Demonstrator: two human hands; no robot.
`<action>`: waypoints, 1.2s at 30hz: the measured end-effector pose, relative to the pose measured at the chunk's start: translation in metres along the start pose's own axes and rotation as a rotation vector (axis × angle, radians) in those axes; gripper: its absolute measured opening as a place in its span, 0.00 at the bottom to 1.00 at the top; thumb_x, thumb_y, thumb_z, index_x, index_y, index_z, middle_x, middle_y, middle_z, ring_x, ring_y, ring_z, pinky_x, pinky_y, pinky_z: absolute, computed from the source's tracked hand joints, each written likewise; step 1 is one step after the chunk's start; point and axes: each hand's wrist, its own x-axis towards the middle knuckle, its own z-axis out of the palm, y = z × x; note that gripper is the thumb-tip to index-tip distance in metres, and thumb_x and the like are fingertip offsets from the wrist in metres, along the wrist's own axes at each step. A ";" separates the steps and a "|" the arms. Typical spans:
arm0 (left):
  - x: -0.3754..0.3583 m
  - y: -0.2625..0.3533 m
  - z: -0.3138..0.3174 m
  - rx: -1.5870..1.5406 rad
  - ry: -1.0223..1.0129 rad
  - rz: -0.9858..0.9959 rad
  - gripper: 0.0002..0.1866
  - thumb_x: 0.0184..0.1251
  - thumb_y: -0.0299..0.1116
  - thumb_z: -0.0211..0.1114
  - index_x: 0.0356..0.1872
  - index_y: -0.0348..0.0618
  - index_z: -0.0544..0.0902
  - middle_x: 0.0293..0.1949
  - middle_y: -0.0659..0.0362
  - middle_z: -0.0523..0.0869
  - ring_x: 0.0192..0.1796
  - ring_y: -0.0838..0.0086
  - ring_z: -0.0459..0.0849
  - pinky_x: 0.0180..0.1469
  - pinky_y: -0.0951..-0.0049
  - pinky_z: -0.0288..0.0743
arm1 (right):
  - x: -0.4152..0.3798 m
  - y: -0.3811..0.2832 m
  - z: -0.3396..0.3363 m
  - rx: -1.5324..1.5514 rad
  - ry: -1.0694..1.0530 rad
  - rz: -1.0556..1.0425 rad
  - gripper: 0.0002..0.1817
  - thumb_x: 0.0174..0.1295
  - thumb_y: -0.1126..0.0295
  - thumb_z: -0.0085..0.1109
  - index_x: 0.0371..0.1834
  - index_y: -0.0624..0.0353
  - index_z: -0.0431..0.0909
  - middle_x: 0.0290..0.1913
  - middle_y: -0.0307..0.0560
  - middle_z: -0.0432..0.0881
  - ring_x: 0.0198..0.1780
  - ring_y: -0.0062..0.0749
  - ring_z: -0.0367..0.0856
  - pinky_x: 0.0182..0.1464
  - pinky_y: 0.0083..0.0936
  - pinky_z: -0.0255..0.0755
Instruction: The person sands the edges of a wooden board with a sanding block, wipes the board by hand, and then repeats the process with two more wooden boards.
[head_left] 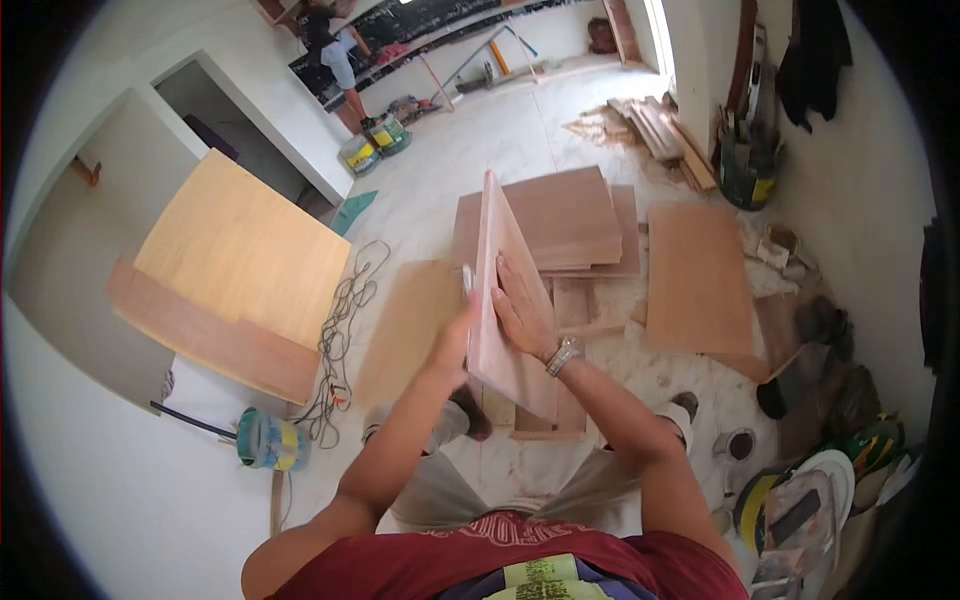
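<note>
A wooden panel (520,345) stands on edge in front of me, tilted, its narrow edge facing up and left. My right hand (522,308) lies flat against its broad right face, fingers stretched, a metal watch on the wrist. At the panel's left edge, my left hand (460,335) is blurred by motion. A thin whitish piece (468,280) shows at the top of that hand; I cannot tell what it is. Beneath the panel are wooden blocks (570,405) between my feet.
Flat boards (560,220) are stacked ahead, with another board (700,280) to the right. A large pale sheet (240,260) leans at left beside a tangled cable (345,310) and a bucket (272,440). Tools and bags line the right wall. A person (335,55) stands far back.
</note>
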 end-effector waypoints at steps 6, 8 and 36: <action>0.177 0.039 -0.006 0.052 0.081 0.031 0.29 0.78 0.57 0.56 0.54 0.37 0.83 0.44 0.52 0.88 0.45 0.65 0.87 0.51 0.65 0.81 | 0.004 -0.009 -0.004 0.074 -0.051 0.056 0.37 0.80 0.55 0.37 0.80 0.74 0.46 0.83 0.69 0.44 0.84 0.55 0.40 0.83 0.39 0.36; 0.259 0.047 -0.025 0.120 0.060 0.065 0.30 0.77 0.60 0.55 0.50 0.38 0.83 0.42 0.50 0.87 0.43 0.62 0.86 0.51 0.61 0.81 | 0.004 -0.008 -0.001 0.075 -0.042 0.039 0.37 0.80 0.55 0.37 0.81 0.73 0.46 0.83 0.68 0.44 0.85 0.54 0.40 0.83 0.39 0.35; 0.303 0.054 -0.041 0.241 0.017 0.097 0.30 0.75 0.63 0.54 0.37 0.41 0.82 0.34 0.53 0.85 0.34 0.64 0.84 0.42 0.62 0.81 | 0.001 -0.005 0.015 0.011 -0.018 -0.018 0.37 0.80 0.55 0.35 0.80 0.75 0.44 0.83 0.69 0.43 0.84 0.56 0.41 0.83 0.40 0.36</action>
